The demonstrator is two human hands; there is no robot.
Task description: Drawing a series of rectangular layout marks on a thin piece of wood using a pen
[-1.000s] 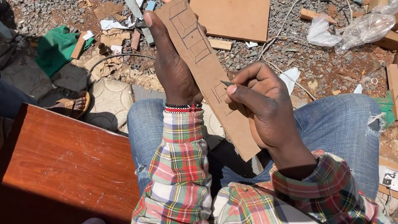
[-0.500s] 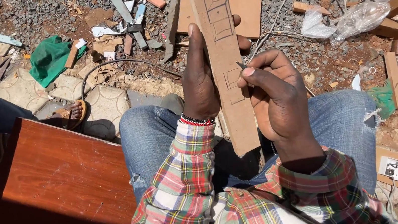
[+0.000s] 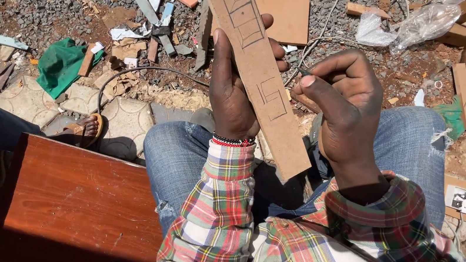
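The left hand (image 3: 232,92) has its grip clamped around a long, narrow brown wooden strip (image 3: 259,80) marked with pencilled rectangles, held upright and slightly tilted above the lap. Fingers wrap its far edge, the thumb lies along the near edge, and its lower end hangs free between the knees in blue jeans (image 3: 180,155).

The right hand (image 3: 341,97) sits just beside the strip's right edge, its fingers pinched together on a thin dark pencil-like tool (image 3: 304,71); only the tip shows, so what kind of tool it is cannot be told for sure. That tip is near the strip; whether it touches is unclear.

At the left stands a polished reddish-brown wooden panel (image 3: 70,204). The gravel ground (image 3: 53,17) beyond carries a flat brown board (image 3: 290,14), a green cloth (image 3: 62,63) and a crumpled clear plastic bag (image 3: 424,21).

Risk, as I judge it: the strip is braced by one hand only, with nothing under it, so pressure from the tool could make it twist or swing, skewing a line. A slip of the tip could also jab the left fingers lying close by.
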